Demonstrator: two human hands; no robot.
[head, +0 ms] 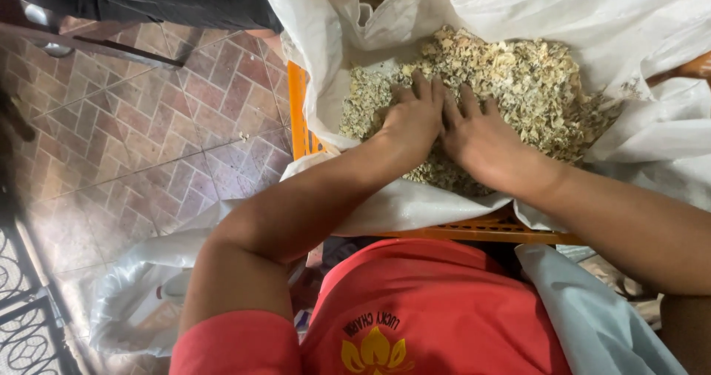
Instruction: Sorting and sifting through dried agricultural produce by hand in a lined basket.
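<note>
Head view: left hand (409,123) and right hand (478,134) side by side, fingers extended and close together, flat on pale dried flakes (518,78) heaped in white plastic sheet (592,19) lining orange crate (298,108). Fingertips partly buried; flakes' kind unclear; crate mostly covered.

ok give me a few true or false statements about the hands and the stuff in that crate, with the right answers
1. Both hands lie flat, palms down, on the pile of dry pale flakes. True; the left hand and right hand rest side by side.
2. The flakes lie straight on the tiled floor. False; they lie on a white sack spread inside an orange crate.
3. The right hand holds a scoop. False; it is open and holds nothing.
4. The person wears a red shirt. True.
5. The crate is blue. False; it is orange.
</note>
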